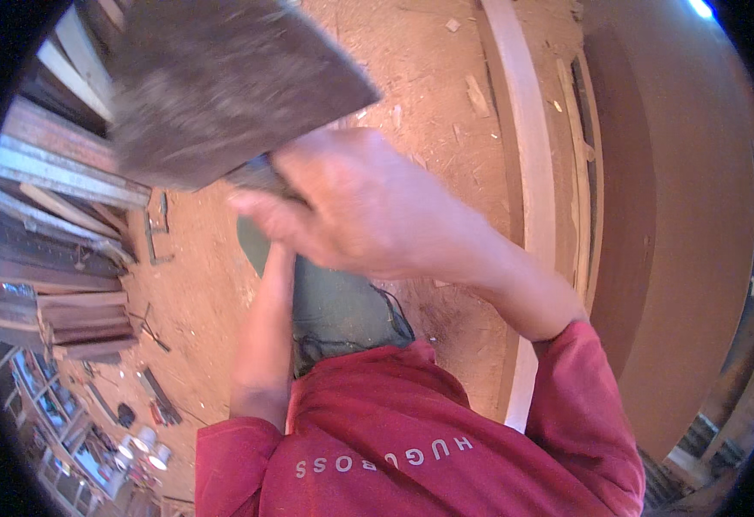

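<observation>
My right hand (351,198) reaches across in front of me, fingers closed round the dark handle of a broad, flat dark-bladed tool (230,86). Its wide grey-brown blade fills the upper left, smeared by motion and cut off by the top edge. The exact kind of tool cannot be made out. My left forearm (265,345) rises from below, and the left hand is hidden behind my right hand, so its fingers do not show.
Stacked timber (84,323) lines the left side. Metal tools (157,228) and several pale tins (146,438) stand on the brown, chip-strewn floor (196,276). A long pale beam (532,146) runs along the right, beside a big brown panel (695,172).
</observation>
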